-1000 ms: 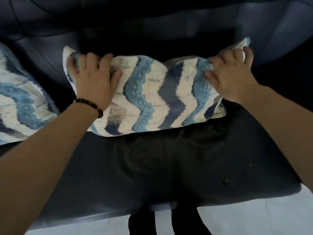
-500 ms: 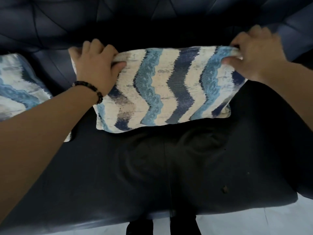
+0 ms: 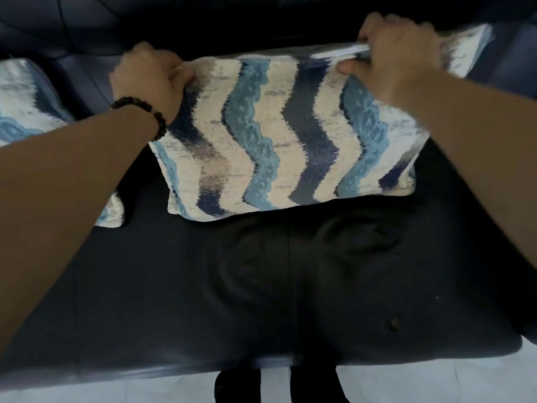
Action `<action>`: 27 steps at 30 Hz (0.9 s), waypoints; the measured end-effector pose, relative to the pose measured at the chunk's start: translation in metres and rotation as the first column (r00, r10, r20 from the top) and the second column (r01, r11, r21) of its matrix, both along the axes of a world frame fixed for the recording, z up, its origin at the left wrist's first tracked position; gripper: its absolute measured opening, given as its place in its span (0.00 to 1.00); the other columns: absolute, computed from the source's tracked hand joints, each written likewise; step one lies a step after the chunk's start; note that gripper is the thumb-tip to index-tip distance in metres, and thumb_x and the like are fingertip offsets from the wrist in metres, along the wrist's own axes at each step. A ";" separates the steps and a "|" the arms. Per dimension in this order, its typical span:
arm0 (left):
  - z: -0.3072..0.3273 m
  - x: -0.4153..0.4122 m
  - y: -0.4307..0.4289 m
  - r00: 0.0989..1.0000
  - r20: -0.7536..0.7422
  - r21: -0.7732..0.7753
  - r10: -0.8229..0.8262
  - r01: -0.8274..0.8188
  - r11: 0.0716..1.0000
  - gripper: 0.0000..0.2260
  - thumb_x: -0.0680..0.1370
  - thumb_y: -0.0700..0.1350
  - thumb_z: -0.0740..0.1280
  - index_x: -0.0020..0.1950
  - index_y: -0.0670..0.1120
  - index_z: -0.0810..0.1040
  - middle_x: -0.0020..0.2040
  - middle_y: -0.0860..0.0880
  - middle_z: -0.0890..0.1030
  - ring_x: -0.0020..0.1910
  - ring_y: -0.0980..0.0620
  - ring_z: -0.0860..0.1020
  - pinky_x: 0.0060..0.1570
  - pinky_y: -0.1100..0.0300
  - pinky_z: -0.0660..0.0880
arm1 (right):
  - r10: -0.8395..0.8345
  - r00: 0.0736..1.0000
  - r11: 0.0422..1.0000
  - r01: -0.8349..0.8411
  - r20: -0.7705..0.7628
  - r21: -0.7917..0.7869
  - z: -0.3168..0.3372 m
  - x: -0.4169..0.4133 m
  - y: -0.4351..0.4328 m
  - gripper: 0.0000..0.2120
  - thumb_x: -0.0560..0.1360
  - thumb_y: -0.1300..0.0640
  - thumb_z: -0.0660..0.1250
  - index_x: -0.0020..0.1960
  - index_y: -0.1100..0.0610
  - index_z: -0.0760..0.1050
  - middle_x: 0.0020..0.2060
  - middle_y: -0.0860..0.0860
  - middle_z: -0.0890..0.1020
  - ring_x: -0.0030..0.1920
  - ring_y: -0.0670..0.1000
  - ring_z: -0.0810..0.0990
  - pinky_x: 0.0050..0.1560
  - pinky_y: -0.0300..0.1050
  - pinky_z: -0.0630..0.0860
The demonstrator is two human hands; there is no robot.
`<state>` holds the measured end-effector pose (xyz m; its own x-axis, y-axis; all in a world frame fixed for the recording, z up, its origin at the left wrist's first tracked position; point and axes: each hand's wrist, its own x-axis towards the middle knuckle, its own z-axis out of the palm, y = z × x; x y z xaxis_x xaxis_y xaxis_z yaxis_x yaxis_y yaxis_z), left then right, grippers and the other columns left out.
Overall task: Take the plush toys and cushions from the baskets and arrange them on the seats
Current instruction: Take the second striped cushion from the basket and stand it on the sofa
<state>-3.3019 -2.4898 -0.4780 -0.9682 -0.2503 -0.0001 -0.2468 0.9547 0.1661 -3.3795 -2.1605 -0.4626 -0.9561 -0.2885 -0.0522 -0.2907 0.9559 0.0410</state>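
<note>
A cushion [image 3: 284, 135] with blue, navy and cream zigzag stripes leans against the backrest of a dark blue sofa seat [image 3: 261, 286]. My left hand [image 3: 151, 78], with a dark bead bracelet at the wrist, grips the cushion's upper left corner. My right hand [image 3: 398, 53] grips its upper edge near the right corner, which sticks out blurred behind the hand. A second cushion [image 3: 26, 112] of the same pattern stands at the left, partly hidden by my left forearm.
The sofa's tufted backrest [image 3: 261, 18] runs across the top. Pale floor [image 3: 436, 382] shows beyond the seat's front edge, with my dark trouser legs [image 3: 279, 385] at the bottom middle. A small brown speck [image 3: 393, 324] lies on the seat at the right.
Both hands have pulled the cushion's top edge up and stretched it wider; my right hand has moved up and right. The cushion now stands flatter against the backrest.
</note>
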 end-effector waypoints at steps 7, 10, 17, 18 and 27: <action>-0.014 0.061 0.023 0.892 -0.447 0.016 0.067 -0.067 0.998 0.20 0.84 0.52 0.61 0.67 0.39 0.75 0.70 0.34 0.70 0.69 0.34 0.71 0.66 0.49 0.67 | -0.293 0.846 0.891 0.073 -0.445 -0.447 -0.059 0.106 -0.017 0.27 0.83 0.47 0.62 0.76 0.61 0.68 0.74 0.71 0.65 0.77 0.68 0.64 0.77 0.66 0.58; -0.050 0.129 0.058 0.907 -0.400 0.204 0.129 -0.049 0.978 0.25 0.83 0.51 0.65 0.73 0.35 0.68 0.74 0.31 0.63 0.75 0.33 0.64 0.75 0.47 0.60 | -0.317 0.896 0.828 0.101 -0.312 -0.552 -0.091 0.171 -0.022 0.32 0.81 0.50 0.68 0.77 0.67 0.63 0.74 0.76 0.59 0.77 0.70 0.59 0.78 0.64 0.57; -0.128 0.165 0.061 0.562 0.537 0.721 0.629 -0.693 0.004 0.34 0.82 0.64 0.56 0.83 0.56 0.46 0.82 0.51 0.55 0.75 0.46 0.66 0.63 0.49 0.77 | -0.246 0.109 -0.668 0.701 0.963 -0.250 -0.153 0.176 0.006 0.28 0.85 0.42 0.56 0.80 0.54 0.60 0.75 0.57 0.69 0.71 0.59 0.74 0.64 0.53 0.76; -0.130 0.160 0.061 0.564 0.540 0.735 0.624 -0.677 -0.024 0.33 0.83 0.63 0.56 0.83 0.57 0.46 0.83 0.52 0.55 0.75 0.46 0.67 0.59 0.50 0.79 | -0.212 0.124 -0.668 0.705 0.969 -0.237 -0.155 0.167 0.014 0.26 0.84 0.42 0.58 0.77 0.54 0.64 0.72 0.56 0.73 0.68 0.59 0.76 0.63 0.53 0.78; -0.149 0.140 0.057 0.636 0.567 0.766 0.524 -0.640 -0.052 0.28 0.84 0.58 0.58 0.83 0.52 0.55 0.78 0.52 0.66 0.71 0.48 0.74 0.59 0.50 0.81 | -0.427 0.235 -0.500 0.744 0.873 -0.444 -0.186 0.177 0.040 0.22 0.86 0.54 0.58 0.79 0.55 0.62 0.71 0.54 0.74 0.67 0.55 0.77 0.67 0.54 0.77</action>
<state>-3.1617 -2.4329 -0.6271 -0.4556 -0.4939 -0.7406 -0.6966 -0.3201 0.6421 -3.2026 -2.1205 -0.6488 -0.4714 0.5129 -0.7174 0.6683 -0.3230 -0.6701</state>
